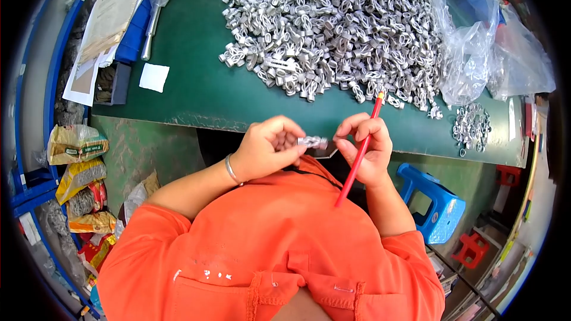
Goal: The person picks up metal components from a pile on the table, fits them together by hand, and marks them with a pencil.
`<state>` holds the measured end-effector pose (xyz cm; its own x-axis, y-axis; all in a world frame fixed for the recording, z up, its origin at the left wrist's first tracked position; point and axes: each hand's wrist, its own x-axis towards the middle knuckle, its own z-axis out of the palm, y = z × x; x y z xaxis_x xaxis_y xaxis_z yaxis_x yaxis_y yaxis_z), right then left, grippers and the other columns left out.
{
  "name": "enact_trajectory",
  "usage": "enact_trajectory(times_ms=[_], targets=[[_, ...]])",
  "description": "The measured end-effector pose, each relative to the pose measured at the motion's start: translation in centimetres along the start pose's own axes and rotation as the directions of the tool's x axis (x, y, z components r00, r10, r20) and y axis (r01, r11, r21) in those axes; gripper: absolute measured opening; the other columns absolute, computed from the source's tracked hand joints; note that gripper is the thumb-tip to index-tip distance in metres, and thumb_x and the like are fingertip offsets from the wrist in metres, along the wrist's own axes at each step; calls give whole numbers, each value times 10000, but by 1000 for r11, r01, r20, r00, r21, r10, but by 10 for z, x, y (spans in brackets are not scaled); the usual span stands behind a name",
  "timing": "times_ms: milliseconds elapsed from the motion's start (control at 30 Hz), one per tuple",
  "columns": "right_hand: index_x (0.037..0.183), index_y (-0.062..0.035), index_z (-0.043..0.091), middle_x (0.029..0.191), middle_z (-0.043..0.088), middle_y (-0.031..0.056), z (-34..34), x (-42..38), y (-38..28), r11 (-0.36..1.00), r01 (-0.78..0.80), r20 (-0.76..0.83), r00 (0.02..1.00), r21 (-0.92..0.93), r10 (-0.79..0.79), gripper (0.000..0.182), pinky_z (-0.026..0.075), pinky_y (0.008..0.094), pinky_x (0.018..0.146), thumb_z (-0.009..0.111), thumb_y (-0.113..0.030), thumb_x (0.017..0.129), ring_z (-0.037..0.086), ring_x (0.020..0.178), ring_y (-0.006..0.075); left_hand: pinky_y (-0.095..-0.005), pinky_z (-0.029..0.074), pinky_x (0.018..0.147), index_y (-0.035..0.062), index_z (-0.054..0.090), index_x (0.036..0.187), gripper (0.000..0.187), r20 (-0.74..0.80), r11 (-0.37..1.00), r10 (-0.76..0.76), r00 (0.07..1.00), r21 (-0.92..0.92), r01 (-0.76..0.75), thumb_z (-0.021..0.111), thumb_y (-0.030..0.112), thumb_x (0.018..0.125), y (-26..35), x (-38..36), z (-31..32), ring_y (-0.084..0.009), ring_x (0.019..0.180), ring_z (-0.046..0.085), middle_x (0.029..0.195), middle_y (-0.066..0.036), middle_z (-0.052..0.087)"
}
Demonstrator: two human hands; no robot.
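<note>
— Left hand [267, 150]?
— Fingers clamped on a small silver-grey looped metal piece [312, 142], held between both hands, near the front edge of the green-topped table [190, 41].
— Right hand [375, 146]?
— Fingers gripping a slim red stick with a yellowish tip [348, 178]; can't tell from here if they touch the piece.
— Else?
— Heap of similar grey pieces [333, 30] on the table, beyond the hands.

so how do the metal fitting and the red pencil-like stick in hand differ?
Colour: the metal fitting is silver-grey; the red pencil-like stick is red with a yellowish upper end.
Shape: the fitting is short and ridged; the stick is long, straight and slim.
Pose: in view, the fitting lies nearly level; the stick slants steeply.
Shared: each is held, fitting in left hand, stick in right.
</note>
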<state>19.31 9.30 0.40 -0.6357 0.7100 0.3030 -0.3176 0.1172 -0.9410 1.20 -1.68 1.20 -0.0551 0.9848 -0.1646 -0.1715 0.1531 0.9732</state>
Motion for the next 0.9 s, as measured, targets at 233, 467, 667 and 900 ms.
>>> enact_trajectory(times_ms=[233,467,667,900], targets=[[750,-29,446,774,540,100,8,33,18,800,186,80,982,-571,-171,267,447,307,610,656,104,652,531,686,252,-216,518,624,-53,539,1008,192,-25,968,-228,973,102,229,572,-12,823,-18,-19,-7,-119,713,639,852,-104,634],[805,-24,465,768,547,114,18,48,31,591,257,148,963,-765,-227,277,441,367,588,686,36,648,534,686,306,-237,523,664,-72,525,1072,259,-12,932,68,998,359,-59,557,2,826,-7,-11,-9,-141,748,647,885,-118,632],[761,-53,387,866,591,125,15,31,5,924,-376,-175,907,69,383,223,465,223,557,573,55,819,584,693,134,-260,522,691,-47,406,1199,395,-151,998,55,987,-30,-60,555,-33,834,-9,12,-4,-151,758,620,937,-119,589],[829,-77,374,900,601,185,16,21,-1,854,-373,-101,895,364,434,160,482,225,548,507,-4,880,597,684,153,-234,522,649,-58,520,1061,243,-129,987,60,990,-139,-78,580,-19,829,7,22,3,-127,706,613,875,-97,609]])
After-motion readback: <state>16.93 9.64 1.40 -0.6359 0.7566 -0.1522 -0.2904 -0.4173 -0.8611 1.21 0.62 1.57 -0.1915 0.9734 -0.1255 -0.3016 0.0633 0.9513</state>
